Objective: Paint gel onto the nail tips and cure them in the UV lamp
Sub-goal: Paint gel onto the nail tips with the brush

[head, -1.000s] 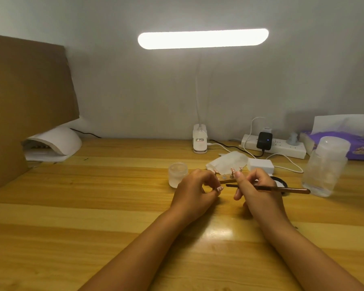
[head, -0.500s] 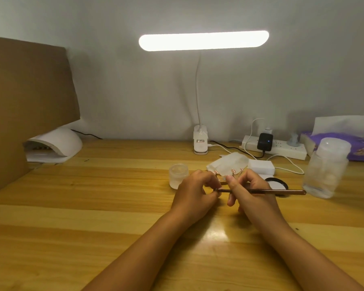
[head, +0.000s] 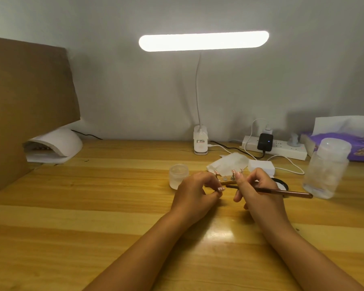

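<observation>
My left hand [head: 194, 192] is curled around a small nail tip [head: 220, 189] pinched at its fingertips. My right hand [head: 255, 189] grips a long brown brush [head: 286, 193], its handle pointing right and its tip aimed left toward the pinched nail tip. Between and just behind the hands stands a small holder with several nail tips [head: 232, 175] on pegs. A frosted gel jar [head: 178, 176] sits left of the holder. The white UV lamp [head: 55, 144] rests at the far left of the desk.
A clip-on desk lamp [head: 200, 142] stands at the back centre. A power strip [head: 275, 149] with cables, a white pad [head: 261, 166], a black lid [head: 282, 184], a clear plastic bottle [head: 326, 168] and a purple tissue box [head: 345, 143] crowd the right. A cardboard panel [head: 25, 106] walls the left.
The brush tip came in to the pinched nail tip half a second ago and has now drawn back slightly to the right. My left hand stays in place.
</observation>
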A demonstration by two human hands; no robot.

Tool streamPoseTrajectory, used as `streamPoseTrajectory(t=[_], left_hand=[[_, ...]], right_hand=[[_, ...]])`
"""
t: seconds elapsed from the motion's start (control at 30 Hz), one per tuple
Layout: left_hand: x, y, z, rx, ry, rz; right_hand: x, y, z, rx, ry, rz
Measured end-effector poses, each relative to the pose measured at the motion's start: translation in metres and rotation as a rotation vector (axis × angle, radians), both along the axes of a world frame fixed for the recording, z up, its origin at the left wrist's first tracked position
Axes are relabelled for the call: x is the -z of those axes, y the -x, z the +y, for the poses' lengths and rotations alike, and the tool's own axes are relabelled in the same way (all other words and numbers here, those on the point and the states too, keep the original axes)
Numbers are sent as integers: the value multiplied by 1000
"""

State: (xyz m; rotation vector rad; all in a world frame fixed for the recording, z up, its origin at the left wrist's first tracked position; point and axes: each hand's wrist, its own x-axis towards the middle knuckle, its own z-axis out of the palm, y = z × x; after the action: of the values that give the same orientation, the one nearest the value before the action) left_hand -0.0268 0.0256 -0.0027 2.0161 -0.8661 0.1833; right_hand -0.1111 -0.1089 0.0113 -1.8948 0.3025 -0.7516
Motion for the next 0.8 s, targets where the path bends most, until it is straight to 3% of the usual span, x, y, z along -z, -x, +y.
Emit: streamPoseTrajectory(t=[0.13, 0.3, 0.47, 0.67, 0.8], left_hand=[[0, -1, 0, 8, 1, 9], [0, -1, 0, 13, -4, 32], [0, -2, 0, 10, 1, 40], [0, -1, 0, 0, -1, 48], [0, -1, 0, -3, 0, 50]], right_hand=[[0, 0, 6, -121, 24, 11], [1, -1, -2, 37, 7, 17], [2, 0, 6, -113, 60, -10], [4, -2, -3, 47, 62, -9], [2, -1, 3, -64, 68, -25]])
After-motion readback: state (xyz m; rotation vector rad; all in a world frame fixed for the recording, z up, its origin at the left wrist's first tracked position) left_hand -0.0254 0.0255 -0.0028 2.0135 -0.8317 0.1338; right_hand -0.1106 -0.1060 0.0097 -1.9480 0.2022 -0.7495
